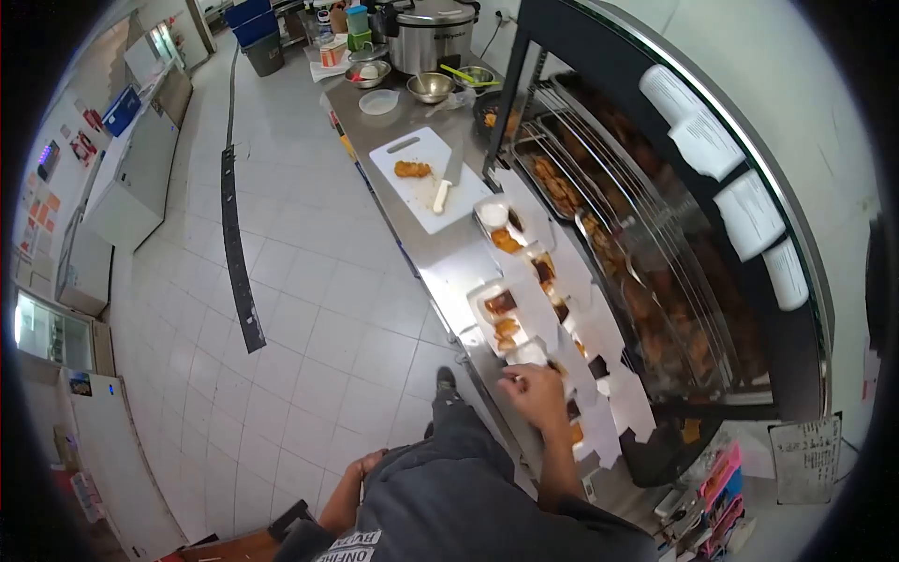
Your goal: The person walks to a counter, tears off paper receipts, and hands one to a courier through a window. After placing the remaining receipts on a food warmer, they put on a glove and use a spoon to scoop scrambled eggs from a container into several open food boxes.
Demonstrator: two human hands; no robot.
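My right hand is over the near end of a row of open white food boxes, its fingers curled together; what they hold, if anything, is too small to make out. Rice, fried pieces and brown sauce show in the open box just beyond it. My left hand hangs low by my waist, partly hidden against my dark clothing. Further up the counter, a white cutting board bears a fried piece and a knife with a white handle.
A glass-fronted warming cabinet with racks of cooked food stands along the right. Metal bowls and a large cooker are at the counter's far end. A dark strip lies on the tiled floor at left.
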